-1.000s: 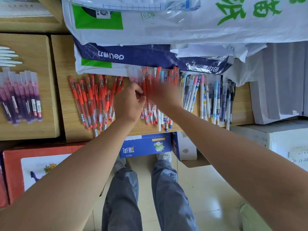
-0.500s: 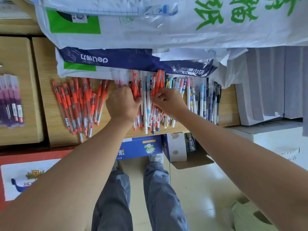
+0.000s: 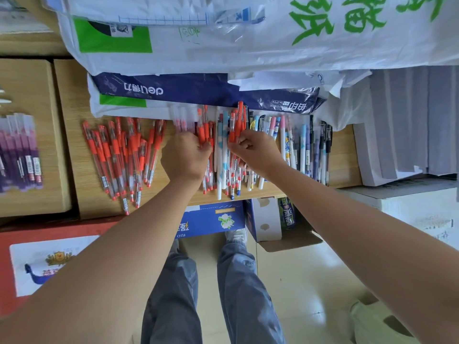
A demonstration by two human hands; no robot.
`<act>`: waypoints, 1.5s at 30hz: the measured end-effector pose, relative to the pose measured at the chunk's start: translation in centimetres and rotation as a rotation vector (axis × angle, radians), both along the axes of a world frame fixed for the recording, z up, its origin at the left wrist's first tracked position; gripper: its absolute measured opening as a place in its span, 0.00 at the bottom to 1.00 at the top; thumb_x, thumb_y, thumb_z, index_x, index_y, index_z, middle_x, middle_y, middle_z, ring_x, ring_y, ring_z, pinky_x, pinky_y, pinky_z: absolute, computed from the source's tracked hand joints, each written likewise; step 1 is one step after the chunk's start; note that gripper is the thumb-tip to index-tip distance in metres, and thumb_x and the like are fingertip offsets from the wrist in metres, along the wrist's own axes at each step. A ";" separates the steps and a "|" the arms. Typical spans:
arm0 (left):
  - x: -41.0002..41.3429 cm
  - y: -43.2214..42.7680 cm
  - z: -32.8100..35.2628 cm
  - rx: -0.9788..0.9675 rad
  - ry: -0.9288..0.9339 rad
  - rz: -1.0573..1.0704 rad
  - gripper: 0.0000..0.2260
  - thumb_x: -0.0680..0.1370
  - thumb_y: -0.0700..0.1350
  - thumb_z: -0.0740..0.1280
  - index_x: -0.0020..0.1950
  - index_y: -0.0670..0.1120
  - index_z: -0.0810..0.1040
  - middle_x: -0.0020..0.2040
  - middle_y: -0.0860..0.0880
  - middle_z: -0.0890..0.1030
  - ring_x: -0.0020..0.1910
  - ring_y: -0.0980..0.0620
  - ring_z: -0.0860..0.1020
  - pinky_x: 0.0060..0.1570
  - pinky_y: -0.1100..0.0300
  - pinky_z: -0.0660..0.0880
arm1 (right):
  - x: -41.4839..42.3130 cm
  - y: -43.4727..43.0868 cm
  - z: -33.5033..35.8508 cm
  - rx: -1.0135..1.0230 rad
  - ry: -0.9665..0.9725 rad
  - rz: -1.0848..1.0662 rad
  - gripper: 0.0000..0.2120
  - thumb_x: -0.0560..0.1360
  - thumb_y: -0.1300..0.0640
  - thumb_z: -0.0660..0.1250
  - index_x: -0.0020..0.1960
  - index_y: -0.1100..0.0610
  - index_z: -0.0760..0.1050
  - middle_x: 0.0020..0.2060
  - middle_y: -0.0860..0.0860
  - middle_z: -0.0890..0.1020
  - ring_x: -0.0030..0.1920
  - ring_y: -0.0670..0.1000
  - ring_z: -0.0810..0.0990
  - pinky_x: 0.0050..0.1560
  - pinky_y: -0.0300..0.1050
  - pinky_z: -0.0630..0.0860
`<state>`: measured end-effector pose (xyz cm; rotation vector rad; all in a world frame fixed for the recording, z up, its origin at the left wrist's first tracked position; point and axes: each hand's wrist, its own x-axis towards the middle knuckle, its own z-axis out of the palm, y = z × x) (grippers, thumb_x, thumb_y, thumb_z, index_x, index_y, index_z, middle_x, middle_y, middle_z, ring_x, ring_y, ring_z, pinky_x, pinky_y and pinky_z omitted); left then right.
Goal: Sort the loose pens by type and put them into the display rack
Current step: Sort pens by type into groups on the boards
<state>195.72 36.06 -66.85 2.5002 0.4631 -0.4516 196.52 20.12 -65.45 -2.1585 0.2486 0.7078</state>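
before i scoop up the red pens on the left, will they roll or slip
Likely stiff and light: the red pens are slim clear plastic. Round barrels may roll on the smooth wooden board. Red grip sleeves should curb slipping.

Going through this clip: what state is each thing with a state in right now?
Left hand: pinches middle red pens.
Right hand: grips red pen bunch.
Sorted red pens: lying loose, fanned.
Pastel pens: lying side by side.
Cardboard box: flap open.
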 end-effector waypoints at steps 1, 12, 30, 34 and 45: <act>-0.1 0.2 0.0 -0.030 -0.022 0.019 0.12 0.75 0.50 0.68 0.36 0.44 0.80 0.33 0.49 0.81 0.34 0.48 0.79 0.35 0.53 0.77 | 0.0 0.1 0.1 0.005 -0.003 -0.006 0.10 0.76 0.55 0.67 0.47 0.63 0.79 0.36 0.51 0.83 0.32 0.47 0.81 0.37 0.43 0.80; -2.1 7.9 0.6 -0.134 -0.219 0.144 0.09 0.76 0.45 0.67 0.38 0.41 0.78 0.32 0.46 0.79 0.31 0.47 0.74 0.31 0.55 0.65 | 0.0 7.2 0.6 0.101 0.029 0.133 0.06 0.76 0.55 0.68 0.42 0.55 0.75 0.37 0.50 0.82 0.34 0.50 0.83 0.39 0.43 0.81; -3.9 14.6 0.0 0.000 -0.235 0.014 0.06 0.77 0.45 0.65 0.52 0.45 0.76 0.49 0.48 0.80 0.41 0.51 0.78 0.38 0.57 0.71 | -1.2 14.1 -0.6 -0.058 -0.184 0.029 0.04 0.76 0.60 0.67 0.49 0.59 0.78 0.36 0.46 0.79 0.32 0.41 0.77 0.38 0.35 0.78; -2.9 11.7 0.4 -0.090 -0.264 -0.158 0.03 0.77 0.44 0.67 0.48 0.46 0.78 0.39 0.54 0.78 0.34 0.55 0.75 0.32 0.64 0.71 | -1.3 10.7 -0.6 -0.241 -0.234 -0.073 0.05 0.75 0.58 0.68 0.48 0.58 0.77 0.34 0.47 0.78 0.31 0.42 0.75 0.32 0.36 0.74; -2.3 9.3 -0.1 0.009 -0.060 -0.261 0.09 0.77 0.42 0.68 0.57 0.46 0.78 0.43 0.51 0.83 0.37 0.53 0.78 0.32 0.66 0.67 | -0.6 11.6 -1.0 -0.509 -0.119 0.262 0.16 0.74 0.45 0.70 0.42 0.56 0.70 0.34 0.49 0.72 0.38 0.50 0.73 0.35 0.41 0.68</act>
